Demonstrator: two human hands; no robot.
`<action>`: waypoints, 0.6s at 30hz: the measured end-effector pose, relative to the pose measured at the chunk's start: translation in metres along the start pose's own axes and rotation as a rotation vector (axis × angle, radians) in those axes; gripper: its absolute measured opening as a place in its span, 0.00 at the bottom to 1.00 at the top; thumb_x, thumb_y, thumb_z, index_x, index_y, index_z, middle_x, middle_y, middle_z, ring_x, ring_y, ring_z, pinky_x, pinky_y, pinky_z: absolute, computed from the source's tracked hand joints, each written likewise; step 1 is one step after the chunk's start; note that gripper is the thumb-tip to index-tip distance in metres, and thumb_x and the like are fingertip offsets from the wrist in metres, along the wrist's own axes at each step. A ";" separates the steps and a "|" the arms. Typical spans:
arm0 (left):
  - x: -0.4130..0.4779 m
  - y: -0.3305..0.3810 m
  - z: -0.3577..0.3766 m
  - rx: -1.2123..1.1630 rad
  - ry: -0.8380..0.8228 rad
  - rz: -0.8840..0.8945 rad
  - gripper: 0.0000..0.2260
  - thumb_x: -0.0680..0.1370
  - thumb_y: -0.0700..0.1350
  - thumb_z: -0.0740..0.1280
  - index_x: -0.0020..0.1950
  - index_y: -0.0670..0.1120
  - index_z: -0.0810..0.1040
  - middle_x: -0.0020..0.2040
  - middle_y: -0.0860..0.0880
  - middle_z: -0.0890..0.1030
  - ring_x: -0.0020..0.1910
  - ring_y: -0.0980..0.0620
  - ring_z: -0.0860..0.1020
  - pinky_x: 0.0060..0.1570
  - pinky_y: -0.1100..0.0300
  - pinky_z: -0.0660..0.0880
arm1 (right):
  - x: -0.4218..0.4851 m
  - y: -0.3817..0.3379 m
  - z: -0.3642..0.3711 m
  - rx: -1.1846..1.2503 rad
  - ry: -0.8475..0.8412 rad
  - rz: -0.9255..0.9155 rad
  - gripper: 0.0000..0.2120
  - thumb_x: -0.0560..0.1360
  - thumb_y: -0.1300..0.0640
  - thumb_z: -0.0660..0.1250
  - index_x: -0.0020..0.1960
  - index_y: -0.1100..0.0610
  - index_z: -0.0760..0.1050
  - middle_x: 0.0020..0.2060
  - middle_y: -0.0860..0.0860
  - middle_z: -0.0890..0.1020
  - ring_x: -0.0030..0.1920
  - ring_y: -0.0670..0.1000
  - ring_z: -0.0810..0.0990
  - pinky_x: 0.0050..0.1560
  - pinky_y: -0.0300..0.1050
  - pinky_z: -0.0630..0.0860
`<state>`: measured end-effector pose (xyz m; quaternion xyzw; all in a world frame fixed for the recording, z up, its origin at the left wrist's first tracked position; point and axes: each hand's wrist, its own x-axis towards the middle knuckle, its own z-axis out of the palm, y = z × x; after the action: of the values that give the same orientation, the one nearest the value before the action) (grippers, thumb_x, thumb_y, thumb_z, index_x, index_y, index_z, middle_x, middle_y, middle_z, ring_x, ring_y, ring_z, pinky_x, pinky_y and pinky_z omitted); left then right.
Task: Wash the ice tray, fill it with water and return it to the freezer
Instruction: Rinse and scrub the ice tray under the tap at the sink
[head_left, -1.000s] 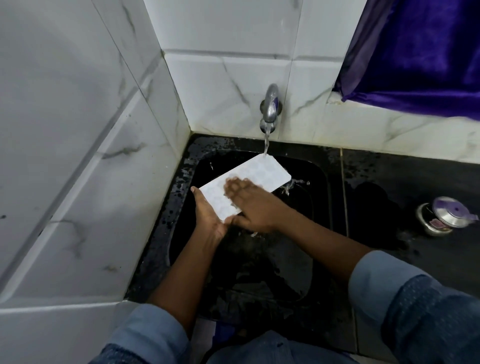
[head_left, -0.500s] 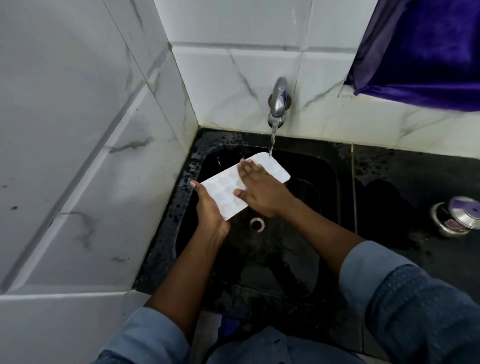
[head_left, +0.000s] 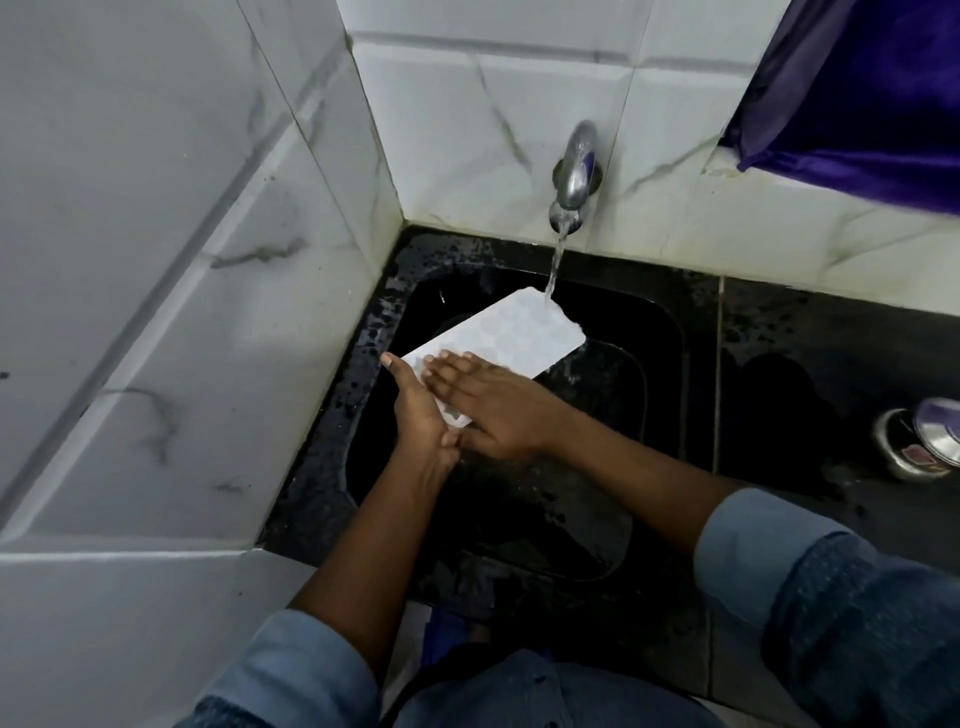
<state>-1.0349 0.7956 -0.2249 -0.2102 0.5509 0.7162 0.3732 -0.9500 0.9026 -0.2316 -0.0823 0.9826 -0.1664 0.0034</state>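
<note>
Since a moment ago the right hand (head_left: 493, 410) has slid back down the ice tray (head_left: 511, 332) toward its near end, where the fingers lie flat and spread across the white surface, rubbing rather than gripping. Beneath that end the left hand (head_left: 415, 410) cradles the tray, its grip curled around the near edge with the thumb up along the side, pinching the tray so it stays steady under the scrubbing. Held this way, the tray tilts over the black sink (head_left: 660, 332), far corner raised toward the tap (head_left: 576, 171), so the running water (head_left: 555, 265) strikes that corner and seems meant to sheet down the surface and carry off what the palm loosens. Off to the right, a steel pot (head_left: 919, 441) sits on the dark bench (head_left: 831, 332), well apart from the work. Washing looks only partway done; filling and the freezer are yet to come.
</note>
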 end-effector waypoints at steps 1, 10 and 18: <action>0.000 -0.003 -0.001 -0.016 -0.021 0.004 0.41 0.77 0.78 0.52 0.64 0.45 0.82 0.62 0.43 0.86 0.58 0.41 0.86 0.54 0.44 0.84 | -0.002 0.013 0.001 0.015 0.016 0.065 0.45 0.82 0.29 0.47 0.84 0.62 0.52 0.84 0.60 0.56 0.84 0.57 0.52 0.84 0.50 0.45; -0.005 0.000 -0.019 0.002 0.012 -0.004 0.37 0.80 0.75 0.53 0.65 0.47 0.81 0.57 0.42 0.88 0.51 0.41 0.88 0.45 0.46 0.85 | -0.041 0.058 0.006 0.003 -0.026 0.419 0.46 0.80 0.26 0.40 0.86 0.57 0.42 0.85 0.55 0.46 0.85 0.55 0.41 0.83 0.56 0.38; -0.006 0.010 0.014 0.304 -0.162 0.033 0.26 0.85 0.60 0.62 0.69 0.38 0.79 0.57 0.35 0.85 0.49 0.38 0.86 0.48 0.47 0.84 | -0.046 0.003 0.043 0.476 0.370 0.332 0.34 0.80 0.54 0.68 0.83 0.53 0.59 0.78 0.54 0.70 0.76 0.53 0.71 0.75 0.52 0.69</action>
<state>-1.0373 0.8059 -0.2094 -0.0838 0.6244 0.6454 0.4319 -0.9041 0.8989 -0.2742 0.1134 0.9001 -0.4004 -0.1288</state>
